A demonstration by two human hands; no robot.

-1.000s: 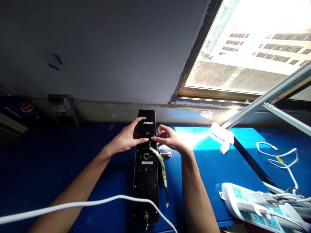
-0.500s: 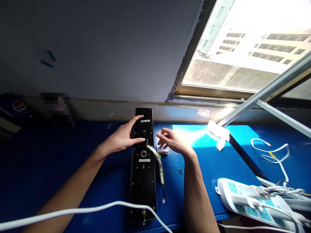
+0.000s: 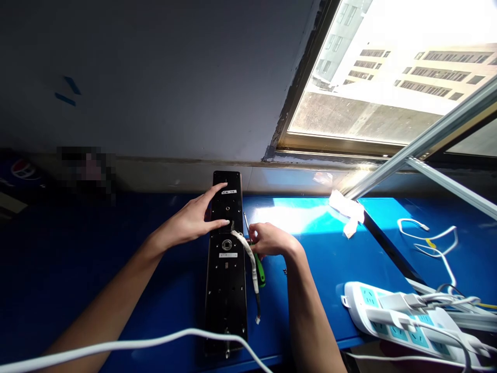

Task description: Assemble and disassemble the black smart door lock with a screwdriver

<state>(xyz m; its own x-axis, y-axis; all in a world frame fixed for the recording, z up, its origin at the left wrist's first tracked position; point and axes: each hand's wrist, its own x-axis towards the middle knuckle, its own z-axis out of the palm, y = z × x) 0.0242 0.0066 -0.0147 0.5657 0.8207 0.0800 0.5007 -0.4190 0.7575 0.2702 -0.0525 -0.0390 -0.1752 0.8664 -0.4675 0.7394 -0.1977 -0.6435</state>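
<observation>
One long black rectangular panel [image 3: 227, 282] lies on the glossy blue tabletop [image 3: 322, 254]. The bare left hand [image 3: 190, 220] is spread, thumb and forefinger resting on the panel's far half; the bare right hand [image 3: 268, 240] curls beside one green-handled metal screwdriver [image 3: 261, 274], but whether it grasps it I cannot tell. Steadying the panel while reaching for the tool seems the step in hand; the next move calls for a sure hold clear of one white-wrapped cable [image 3: 254, 274]. Two white labels [image 3: 228, 255] mark the panel
</observation>
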